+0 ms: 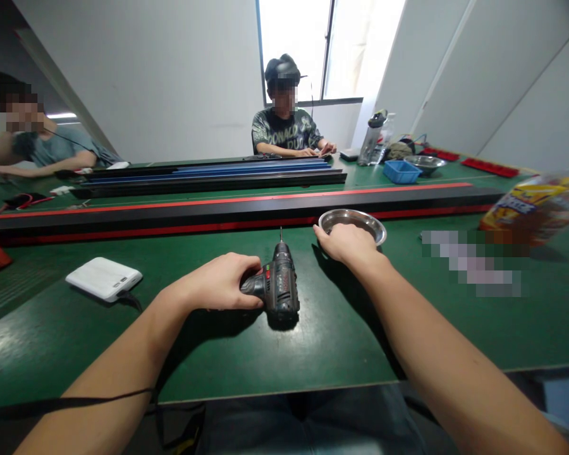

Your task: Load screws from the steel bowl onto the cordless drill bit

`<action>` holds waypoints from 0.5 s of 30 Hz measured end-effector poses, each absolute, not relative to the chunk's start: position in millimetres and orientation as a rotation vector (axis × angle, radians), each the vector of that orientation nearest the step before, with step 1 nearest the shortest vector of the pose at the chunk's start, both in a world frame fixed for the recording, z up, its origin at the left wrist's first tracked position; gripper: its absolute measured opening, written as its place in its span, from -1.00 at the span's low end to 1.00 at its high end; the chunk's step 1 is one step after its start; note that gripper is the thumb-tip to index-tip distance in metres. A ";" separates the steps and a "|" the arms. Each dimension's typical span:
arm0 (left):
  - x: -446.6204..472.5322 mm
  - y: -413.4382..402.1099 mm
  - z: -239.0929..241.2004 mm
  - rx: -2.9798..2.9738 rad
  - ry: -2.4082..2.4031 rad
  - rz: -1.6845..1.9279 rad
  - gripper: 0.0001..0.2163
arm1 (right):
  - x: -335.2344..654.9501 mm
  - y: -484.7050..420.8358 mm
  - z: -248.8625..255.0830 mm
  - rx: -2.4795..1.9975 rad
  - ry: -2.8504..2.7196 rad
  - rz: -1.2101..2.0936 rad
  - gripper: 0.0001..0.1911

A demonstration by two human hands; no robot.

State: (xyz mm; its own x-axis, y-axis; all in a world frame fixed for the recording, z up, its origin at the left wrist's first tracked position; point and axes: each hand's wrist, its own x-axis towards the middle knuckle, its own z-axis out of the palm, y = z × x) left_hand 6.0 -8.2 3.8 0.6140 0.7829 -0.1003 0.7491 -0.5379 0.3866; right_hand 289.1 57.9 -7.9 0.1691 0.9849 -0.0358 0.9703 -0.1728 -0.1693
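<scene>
My left hand (pixel 228 282) is wrapped round the grip of a black cordless drill (pixel 281 284), which lies on its side on the green table. A thin bit in its chuck points away from me, toward a long black and red bar. To the right, my right hand (pixel 349 243) reaches into a shallow round metal bowl (pixel 380 232). Its thumb lies at the bowl's left rim. The other fingers dip inside, so their tips and whatever they touch are hidden.
The long black bar with red stripes (pixel 246 212) crosses the green table (pixel 208 373). Left of my hands lies a white power bank (pixel 104 278) with a cable. A yellow snack bag (pixel 533 212) stands at right. Beyond are a blue basket (pixel 402 172), bottles and two seated people.
</scene>
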 end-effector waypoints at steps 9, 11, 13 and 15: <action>7.0 -9.0 5.3 2.451 1.232 0.116 -0.67 | 289.9 56.9 -9.0 -2.236 -1.890 0.162 -0.15; 7.2 -9.0 5.6 2.450 1.233 0.115 -0.67 | 289.8 57.1 -9.0 -2.229 -1.875 0.160 -0.17; 7.3 -8.9 5.6 2.451 1.234 0.116 -0.67 | 289.8 57.5 -9.6 -2.218 -1.862 0.144 -0.21; 7.1 -8.8 5.3 2.451 1.232 0.120 -0.68 | 289.8 58.1 -10.4 -2.206 -1.848 0.117 -0.25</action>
